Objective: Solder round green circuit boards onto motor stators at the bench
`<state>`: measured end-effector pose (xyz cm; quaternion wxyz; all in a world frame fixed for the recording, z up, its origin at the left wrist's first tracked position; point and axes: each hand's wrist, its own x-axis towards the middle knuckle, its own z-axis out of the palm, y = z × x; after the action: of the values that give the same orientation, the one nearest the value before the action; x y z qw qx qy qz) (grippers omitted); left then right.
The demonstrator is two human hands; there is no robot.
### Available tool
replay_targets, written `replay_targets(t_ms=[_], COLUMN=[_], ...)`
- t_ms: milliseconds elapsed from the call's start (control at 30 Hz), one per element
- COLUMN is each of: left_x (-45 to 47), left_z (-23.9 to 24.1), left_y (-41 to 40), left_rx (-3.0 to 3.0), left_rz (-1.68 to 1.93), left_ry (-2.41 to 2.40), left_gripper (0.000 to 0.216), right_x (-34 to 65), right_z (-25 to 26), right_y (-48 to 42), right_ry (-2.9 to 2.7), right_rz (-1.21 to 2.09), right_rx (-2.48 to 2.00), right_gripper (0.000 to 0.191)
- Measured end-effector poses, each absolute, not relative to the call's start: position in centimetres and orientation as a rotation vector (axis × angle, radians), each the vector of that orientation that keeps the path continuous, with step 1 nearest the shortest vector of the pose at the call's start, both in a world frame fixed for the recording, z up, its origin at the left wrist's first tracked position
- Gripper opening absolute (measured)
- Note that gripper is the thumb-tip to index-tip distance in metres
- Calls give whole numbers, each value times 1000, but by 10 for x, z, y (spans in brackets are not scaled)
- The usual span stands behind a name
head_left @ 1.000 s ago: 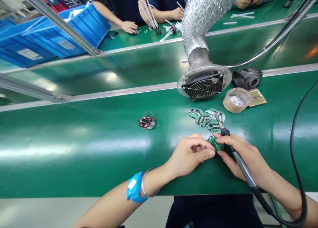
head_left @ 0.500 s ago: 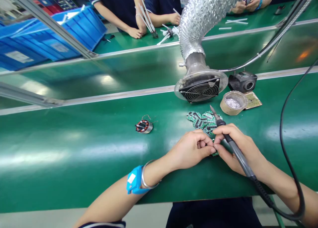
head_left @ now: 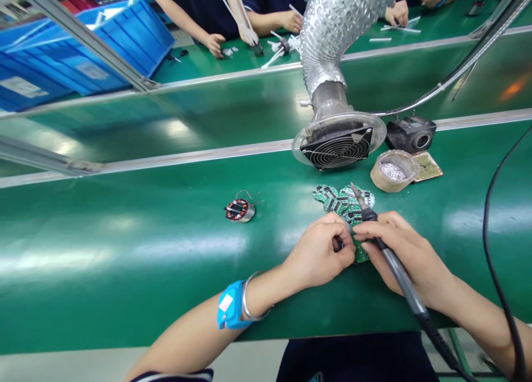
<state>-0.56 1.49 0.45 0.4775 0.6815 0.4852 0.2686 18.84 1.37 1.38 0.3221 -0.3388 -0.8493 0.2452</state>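
Observation:
My left hand (head_left: pixel 322 253) is closed, its thumb and fingers pinching the edge of a small green circuit board (head_left: pixel 361 253) close above the bench. A dark bit shows between those fingers, too hidden to name. In my right hand (head_left: pixel 411 255) lies a soldering iron (head_left: pixel 394 268), its tip pointing up and away from me over a cluster of round green circuit boards (head_left: pixel 332 198). The right thumb and index finger are slightly parted beside the held board. Off to the left, a motor stator with copper windings (head_left: pixel 240 210) sits on the bench.
A fume extractor (head_left: pixel 338 146) hangs from a foil duct (head_left: pixel 328 38). Behind the boards stand a round tub of silvery material (head_left: pixel 393 174), a flat tin (head_left: pixel 428 167) and a black iron holder (head_left: pixel 411 133). Blue bins (head_left: pixel 95 49) and co-workers' hands (head_left: pixel 214 44) are across the bench.
My right fingertips have drawn slightly away from the left ones, uncovering more of the held board. The iron has stayed in my right hand. Across the bench, co-workers' hands have shifted.

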Motion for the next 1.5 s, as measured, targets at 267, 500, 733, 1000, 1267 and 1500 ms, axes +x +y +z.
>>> replay_targets(t_ms=[267,500,733,1000,1267,1500], left_x=[-6,-5,-2,-2,0,3], left_z=[0,1,4,7,10,11], left_y=[9,8,10,11,12,11], left_rx=[1586,1540,1529,1564,1583,1594], left_rz=[730,716,694,668,630,624], left_ry=[1188,1230,1276,1292,1329,1348], left_gripper=[8,6,11,11,11,12], right_x=[183,190,214,229,224,224], right_z=[17,16,36,53,48,47], right_y=[0,-3,-2,-7,-2,0], right_ry=[-2095,-2043,-2115,-2110,-2072,-2108], right_rz=[620,520,515,755,874,894], right_rx=[-867,-906,-976,-1051,-949,-874], right_gripper=[31,34,44,24,26,29])
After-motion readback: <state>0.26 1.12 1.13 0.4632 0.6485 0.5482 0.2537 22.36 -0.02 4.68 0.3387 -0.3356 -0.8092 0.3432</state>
